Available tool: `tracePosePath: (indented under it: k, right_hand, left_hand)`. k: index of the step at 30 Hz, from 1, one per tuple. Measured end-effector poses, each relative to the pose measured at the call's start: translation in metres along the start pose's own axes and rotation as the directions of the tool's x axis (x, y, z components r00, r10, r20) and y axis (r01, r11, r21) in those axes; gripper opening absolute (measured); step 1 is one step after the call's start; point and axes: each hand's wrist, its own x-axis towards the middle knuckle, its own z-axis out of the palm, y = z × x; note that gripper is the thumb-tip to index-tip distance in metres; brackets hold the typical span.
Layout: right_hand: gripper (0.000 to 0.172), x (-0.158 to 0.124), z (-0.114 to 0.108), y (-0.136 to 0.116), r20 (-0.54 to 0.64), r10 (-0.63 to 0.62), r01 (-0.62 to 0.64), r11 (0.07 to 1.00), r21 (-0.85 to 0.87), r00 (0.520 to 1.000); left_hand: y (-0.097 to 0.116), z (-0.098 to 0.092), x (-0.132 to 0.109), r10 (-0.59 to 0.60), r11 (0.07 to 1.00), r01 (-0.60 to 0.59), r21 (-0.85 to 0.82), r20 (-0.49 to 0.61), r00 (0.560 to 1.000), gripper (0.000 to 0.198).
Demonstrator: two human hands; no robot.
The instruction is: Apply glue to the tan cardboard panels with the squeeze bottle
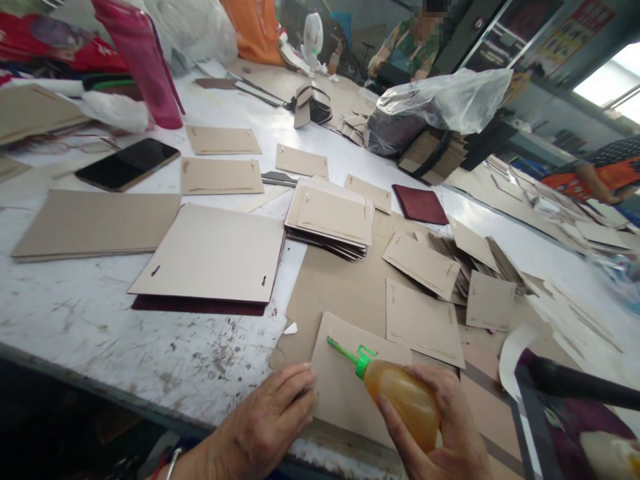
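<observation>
My right hand (pixel 440 433) is wrapped round an amber glue bottle (pixel 403 399) with a green nozzle (pixel 345 353). The nozzle tip points left onto a tan cardboard piece (pixel 345 387) at the table's near edge. My left hand (pixel 273 420) rests at that piece's left edge with its fingers curled on the corner, pinning it down. More tan card pieces (pixel 423 323) lie just beyond. A stack of cut cards (pixel 330 217) sits further back in the middle.
A large card sheet over maroon material (pixel 213 257) and a flat board (pixel 95 223) lie to the left. A phone (pixel 127 163), a pink bottle (pixel 143 63) and bagged stacks (pixel 430 113) stand further back. Another person sits across the white table (pixel 100 320). A dark handle (pixel 580 383) crosses at right.
</observation>
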Motion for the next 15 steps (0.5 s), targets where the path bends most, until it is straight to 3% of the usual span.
tracePosePath:
  k: [9,15]
  right_hand:
    - [0.028,0.016,0.012,-0.003,-0.100,-0.008,0.005,1.000,-0.025,0.995]
    - [0.026,0.004,-0.002,-0.005,-0.004,-0.011,0.011,1.000,-0.005,1.000]
  left_hand:
    - [-0.001,0.000,0.000,0.018,1.000,-0.018,0.004,0.006,1.000,0.025]
    - [0.000,0.000,0.000,-0.004,1.000,0.004,-0.001,-0.001,1.000,0.024]
